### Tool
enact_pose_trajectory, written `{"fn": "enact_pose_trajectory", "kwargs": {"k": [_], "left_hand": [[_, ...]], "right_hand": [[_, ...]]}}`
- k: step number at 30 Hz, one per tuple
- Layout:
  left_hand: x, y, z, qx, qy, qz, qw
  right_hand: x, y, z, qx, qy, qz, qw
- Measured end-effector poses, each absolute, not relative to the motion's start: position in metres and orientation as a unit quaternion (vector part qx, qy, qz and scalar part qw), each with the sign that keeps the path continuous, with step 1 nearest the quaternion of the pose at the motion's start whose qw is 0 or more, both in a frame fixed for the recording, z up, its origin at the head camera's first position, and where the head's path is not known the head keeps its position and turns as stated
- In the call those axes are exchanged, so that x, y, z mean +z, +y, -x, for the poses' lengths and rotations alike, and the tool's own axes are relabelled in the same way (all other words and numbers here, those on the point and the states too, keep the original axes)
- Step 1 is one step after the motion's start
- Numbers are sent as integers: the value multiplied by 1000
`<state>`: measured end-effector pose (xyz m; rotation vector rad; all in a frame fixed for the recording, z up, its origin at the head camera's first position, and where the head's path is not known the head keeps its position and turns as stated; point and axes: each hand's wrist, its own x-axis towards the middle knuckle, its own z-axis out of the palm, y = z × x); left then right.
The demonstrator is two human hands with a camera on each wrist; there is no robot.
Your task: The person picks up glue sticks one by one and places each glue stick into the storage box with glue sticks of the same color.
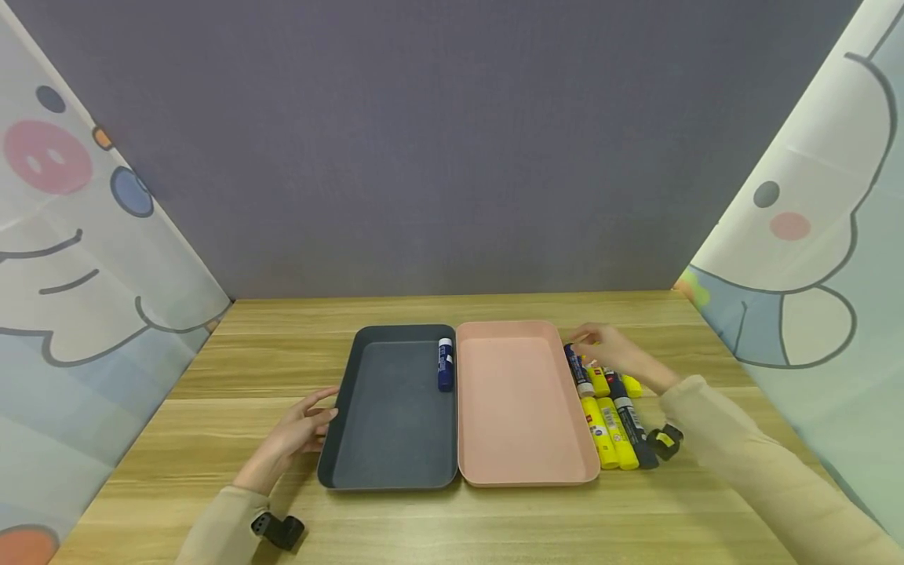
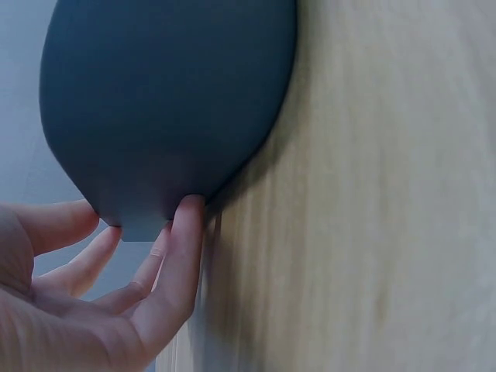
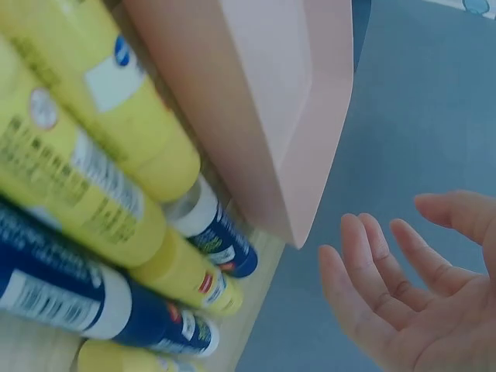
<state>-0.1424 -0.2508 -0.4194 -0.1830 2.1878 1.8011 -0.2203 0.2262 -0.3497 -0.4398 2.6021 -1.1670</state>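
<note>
My left hand (image 1: pixel 300 428) rests its fingertips against the outer left wall of the dark grey tray (image 1: pixel 395 439); in the left wrist view, its slightly bent fingers (image 2: pixel 182 256) touch the tray wall. One blue glue stick (image 1: pixel 445 367) with a white end lies inside that tray along its right wall. Over the far end of a group of glue sticks hovers my right hand (image 1: pixel 606 349), its fingers relaxed. Nothing is between them in the right wrist view. Several yellow glue sticks (image 1: pixel 599 433) and dark blue glue sticks (image 1: pixel 634 431) lie side by side in that group.
A pink tray (image 1: pixel 519 408) stands between the dark tray and the group of glue sticks, its left wall against the dark tray. The wooden table (image 1: pixel 395 530) ends at a grey panel (image 1: pixel 452 157) behind. Printed sheets (image 1: pixel 812 196) flank both sides.
</note>
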Motion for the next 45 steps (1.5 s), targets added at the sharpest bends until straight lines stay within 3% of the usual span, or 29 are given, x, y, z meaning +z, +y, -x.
{"fn": "enact_pose_trajectory", "kwargs": {"k": [45], "left_hand": [[-421, -253, 143, 640, 749, 47, 162]], "right_hand": [[-372, 293, 223, -394, 914, 39, 84]]}}
